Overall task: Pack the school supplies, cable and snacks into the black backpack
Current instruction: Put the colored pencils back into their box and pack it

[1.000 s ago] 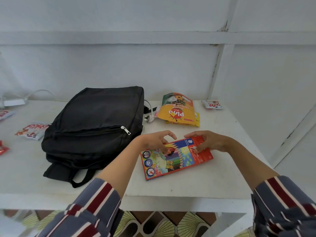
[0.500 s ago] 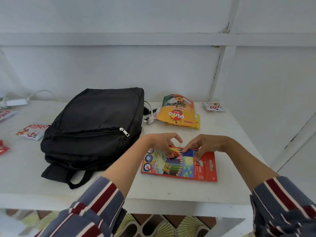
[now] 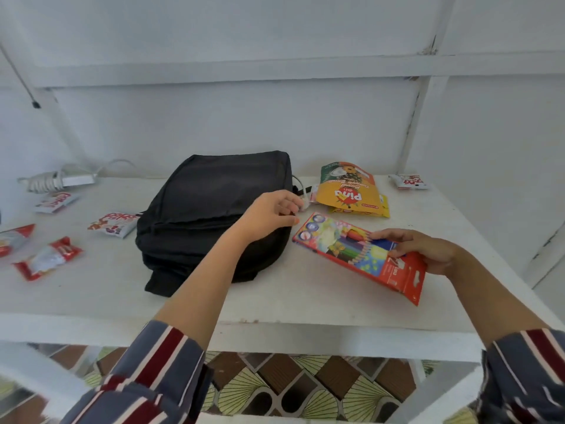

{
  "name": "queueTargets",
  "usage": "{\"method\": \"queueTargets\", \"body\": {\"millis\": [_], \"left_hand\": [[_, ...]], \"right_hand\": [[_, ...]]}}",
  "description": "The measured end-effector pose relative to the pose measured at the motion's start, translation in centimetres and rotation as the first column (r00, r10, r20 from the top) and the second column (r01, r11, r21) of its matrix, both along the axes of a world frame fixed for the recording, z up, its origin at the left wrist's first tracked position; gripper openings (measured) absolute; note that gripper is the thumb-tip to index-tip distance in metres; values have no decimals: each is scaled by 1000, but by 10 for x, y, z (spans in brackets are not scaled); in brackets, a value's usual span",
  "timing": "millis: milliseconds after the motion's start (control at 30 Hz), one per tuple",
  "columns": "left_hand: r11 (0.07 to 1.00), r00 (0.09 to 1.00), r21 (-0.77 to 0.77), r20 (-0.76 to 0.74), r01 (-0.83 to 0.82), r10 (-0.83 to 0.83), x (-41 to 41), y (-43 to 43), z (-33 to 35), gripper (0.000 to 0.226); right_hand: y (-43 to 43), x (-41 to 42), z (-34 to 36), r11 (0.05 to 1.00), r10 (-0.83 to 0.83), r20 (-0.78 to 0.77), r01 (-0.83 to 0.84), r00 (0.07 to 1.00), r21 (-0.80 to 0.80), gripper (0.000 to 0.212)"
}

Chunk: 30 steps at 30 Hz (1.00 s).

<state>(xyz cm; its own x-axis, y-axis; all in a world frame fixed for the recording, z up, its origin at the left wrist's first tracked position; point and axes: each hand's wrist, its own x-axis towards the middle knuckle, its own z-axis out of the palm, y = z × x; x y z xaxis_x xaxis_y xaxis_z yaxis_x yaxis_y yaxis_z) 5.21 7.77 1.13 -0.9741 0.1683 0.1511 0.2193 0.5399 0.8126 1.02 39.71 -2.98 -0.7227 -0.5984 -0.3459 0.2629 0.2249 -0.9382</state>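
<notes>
Ahead, soft black fabric backpack (image 3: 214, 209) flat on my white table (image 3: 275, 301), my left hand (image 3: 272, 214) over its right edge, fingers curled, grip unclear, my right hand (image 3: 428, 250) pinching the red end of the flat glossy pencil box (image 3: 351, 249), beside the backpack.

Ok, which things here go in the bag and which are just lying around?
Job: black fabric backpack, red cardboard coloured-pencil box, yellow foil snack pouch, small red-and-white snack packets, white cable.
Lying about: white power block with coiled cord, thin black wall wire.

Left hand (image 3: 272, 214) seemingly loosely curled; right hand (image 3: 428, 249) pinching.
</notes>
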Motion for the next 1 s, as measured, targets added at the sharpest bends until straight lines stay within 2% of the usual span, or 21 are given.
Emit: {"method": "queueTargets", "body": {"millis": [100,167,333,433,533,633,767,900,1000], "left_hand": [[992,999,-127,-46,-12,6,20,-36,-1,27],[981,1000,-191,-12,23,-26,34,-59,-4,27],[925,981,-354,174,140,-82,61,-121,-18,34],[892,988,-437,141,116,-59,68,-148,-25,42],[911,994,-402,86,96,-66,67,-161,-30,44],[930,995,-359,-25,77,-93,63,-166,-36,39],[955,954,-297,-289,-14,-77,55,-174,-26,30],[947,844,-256,-536,-193,27,36,-178,-10,18],[869,728,-317,-682,-381,71,17,-176,-6,16]], "right_hand": [[-14,20,5,985,-81,7,81,997,-152,85],[-30,34,6,974,-110,8,110,994,-199,93],[-85,73,2,962,-129,30,133,991,-239,99],[-109,92,0,955,-145,40,150,989,-258,101],[-119,106,0,958,-149,34,153,988,-244,102],[-122,111,2,967,-140,35,144,990,-210,102],[-118,109,7,964,-131,44,137,990,-228,101],[-115,107,15,946,-135,56,145,989,-290,82],[-119,106,20,950,-106,56,118,993,-289,76]]}}
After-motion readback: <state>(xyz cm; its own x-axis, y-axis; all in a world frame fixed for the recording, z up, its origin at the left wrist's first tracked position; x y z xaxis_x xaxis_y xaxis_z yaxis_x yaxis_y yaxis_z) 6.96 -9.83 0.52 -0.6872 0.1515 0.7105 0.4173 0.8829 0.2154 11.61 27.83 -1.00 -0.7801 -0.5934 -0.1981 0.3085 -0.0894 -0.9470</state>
